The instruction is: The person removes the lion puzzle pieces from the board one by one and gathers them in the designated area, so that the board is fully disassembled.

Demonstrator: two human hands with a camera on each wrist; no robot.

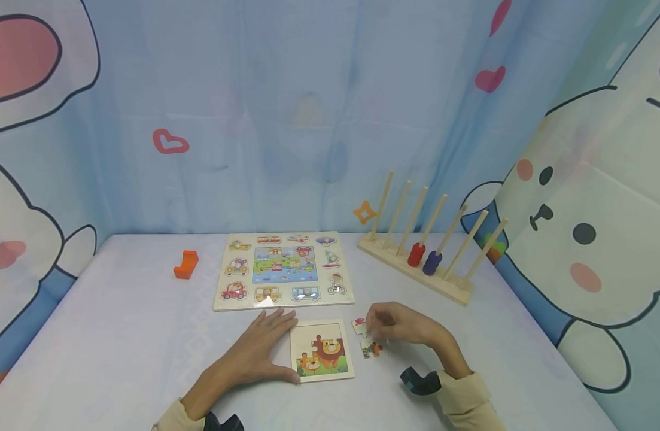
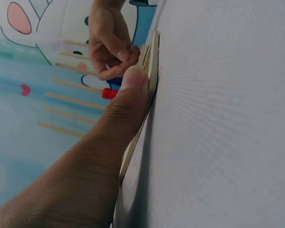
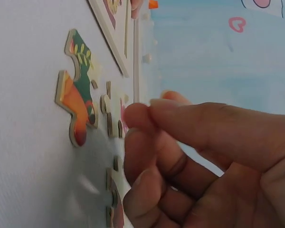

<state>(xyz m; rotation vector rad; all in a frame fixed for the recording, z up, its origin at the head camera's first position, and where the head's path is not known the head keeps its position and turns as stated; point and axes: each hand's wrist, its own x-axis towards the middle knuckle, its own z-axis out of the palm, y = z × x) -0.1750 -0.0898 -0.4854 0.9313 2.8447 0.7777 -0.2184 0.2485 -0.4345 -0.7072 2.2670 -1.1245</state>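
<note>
A small square lion jigsaw, part filled with lion pictures, lies flat in front of me in the head view. My left hand rests along its left side with fingers outstretched; the thumb presses at the near corner. To the right, my right hand hovers over loose jigsaw pieces, fingers curled and thumb tip meeting the index finger, nothing visible between them. A green and orange piece lies beside that hand. Behind its fingertips are a piece with pink and another piece, partly hidden.
Beyond the jigsaw lies a larger vehicle puzzle board. A wooden peg rack stands at the back right, with red beads and blue beads on two pegs. An orange block sits at the back left.
</note>
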